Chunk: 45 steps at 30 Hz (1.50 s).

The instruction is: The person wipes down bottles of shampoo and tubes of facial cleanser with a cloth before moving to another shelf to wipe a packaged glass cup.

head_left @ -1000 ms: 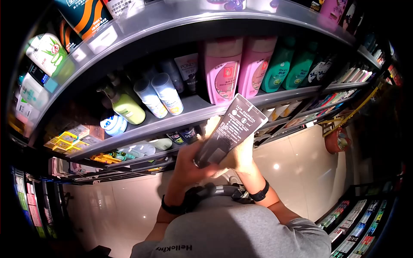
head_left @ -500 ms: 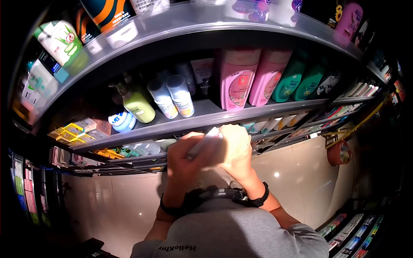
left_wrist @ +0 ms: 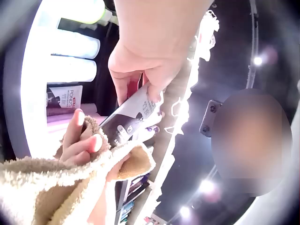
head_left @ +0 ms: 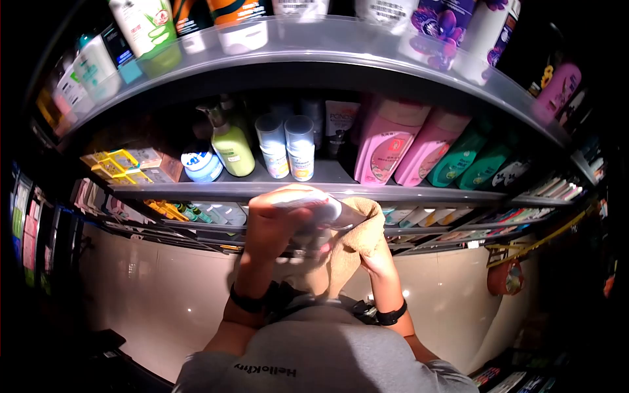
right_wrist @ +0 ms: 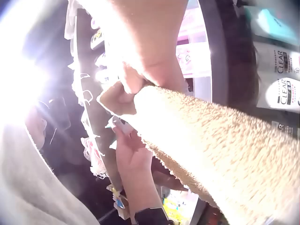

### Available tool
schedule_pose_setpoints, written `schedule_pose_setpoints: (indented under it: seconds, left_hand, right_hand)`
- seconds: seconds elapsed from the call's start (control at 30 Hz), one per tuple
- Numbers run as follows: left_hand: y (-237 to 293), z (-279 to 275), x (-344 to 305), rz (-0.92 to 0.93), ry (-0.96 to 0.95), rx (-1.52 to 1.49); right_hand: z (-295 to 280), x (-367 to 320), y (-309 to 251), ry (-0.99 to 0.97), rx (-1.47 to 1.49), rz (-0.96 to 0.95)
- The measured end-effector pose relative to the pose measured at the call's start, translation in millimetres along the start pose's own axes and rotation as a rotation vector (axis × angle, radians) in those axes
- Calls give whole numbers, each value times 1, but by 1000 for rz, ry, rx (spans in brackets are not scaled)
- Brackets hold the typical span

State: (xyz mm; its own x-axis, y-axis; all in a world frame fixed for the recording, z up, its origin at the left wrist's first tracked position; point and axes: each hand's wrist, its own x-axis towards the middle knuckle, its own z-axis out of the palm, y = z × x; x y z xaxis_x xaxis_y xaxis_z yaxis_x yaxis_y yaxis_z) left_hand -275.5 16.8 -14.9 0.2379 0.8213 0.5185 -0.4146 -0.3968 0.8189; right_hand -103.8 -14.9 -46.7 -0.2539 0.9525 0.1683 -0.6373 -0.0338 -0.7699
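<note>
My left hand point(head_left: 267, 223) grips a dark-and-white squeeze tube point(left_wrist: 133, 115) near one end, thumb on one side and fingers on the other. In the head view the tube's pale end point(head_left: 329, 211) points up toward the camera, in front of the shelf edge. A tan fluffy cloth point(head_left: 359, 232) is bunched in my right hand point(right_wrist: 152, 58) and hangs down below it. Two or more curled fingers point(left_wrist: 77, 150) of that hand show over the cloth in the left wrist view, close to the tube's lower end. Cloth hides most of the right palm.
Behind the hands, a shelf point(head_left: 327, 190) bears pink bottles point(head_left: 392, 141), a green pump bottle point(head_left: 230, 144), two white-capped cans point(head_left: 300, 149) and a blue-and-white jar point(head_left: 202, 165). Another shelf with a clear lip point(head_left: 314, 46) runs above. A red-brown basket point(head_left: 504, 278) stands on the floor at right.
The tube, earlier raised with its printed back showing, has been lowered and turned so its pale end shows. The cloth now hangs from the right hand. The view has shifted left.
</note>
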Motion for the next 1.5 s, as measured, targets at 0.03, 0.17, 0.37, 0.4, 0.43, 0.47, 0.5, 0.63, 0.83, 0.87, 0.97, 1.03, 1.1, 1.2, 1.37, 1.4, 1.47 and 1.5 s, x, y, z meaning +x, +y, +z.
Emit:
schedule_pose_setpoints:
  seconds: [0.03, 0.17, 0.37, 0.4, 0.43, 0.47, 0.5, 0.63, 0.83, 0.87, 0.97, 1.03, 1.1, 1.2, 1.37, 1.4, 1.47, 1.5]
  left_hand:
    - [0, 2, 2, 16, 19, 5]
    - [3, 3, 4, 30, -124, 163]
    - [6, 4, 20, 185, -77, 529]
    - [10, 7, 27, 244, -66, 581]
    - [17, 10, 35, 266, -77, 630]
    - [22, 14, 42, 281, -80, 662]
    - [25, 18, 49, 296, -80, 696]
    - [26, 22, 82, 294, -60, 763]
    - [8, 19, 98, 79, -3, 794]
    - [6, 19, 98, 89, -17, 852]
    - [4, 22, 100, 103, -52, 952]
    - [-1, 19, 102, 163, -58, 1052]
    - [-3, 18, 103, 158, -84, 1088]
    - [-14, 16, 104, 174, -87, 1136]
    - [-22, 23, 97, 237, -63, 1401]
    - [-22, 24, 94, 333, -6, 1551]
    - [-12, 27, 92, 241, 33, 1703]
    - [-8, 28, 91, 139, 75, 1840]
  right_hand:
    - [4, 2, -3, 10, -215, -132]
    - [-18, -1, 9, 167, 11, -14]
    - [-9, -3, -9, 301, -364, 1]
    - [-18, -2, -12, 166, -533, -23]
    - [-27, -2, -10, 178, -531, -28]
    - [-36, -2, -5, 146, -559, -149]
    - [-46, -2, 0, 110, -586, -268]
    - [-61, -10, 0, 259, -491, -206]
    - [-64, -24, -15, 411, -306, -163]
    - [-66, -26, -18, 472, -316, -149]
    - [-76, -32, -27, 478, -321, -252]
    - [-83, -38, -30, 493, -304, -266]
    - [-83, -44, -35, 492, -332, -284]
    - [-94, -56, -37, 556, -332, -268]
    - [-100, -75, -53, 545, -327, -248]
    - [-105, -79, -54, 538, -309, -236]
    - [-108, -84, -55, 528, -289, -216]
    - [-111, -87, -55, 522, -286, -214]
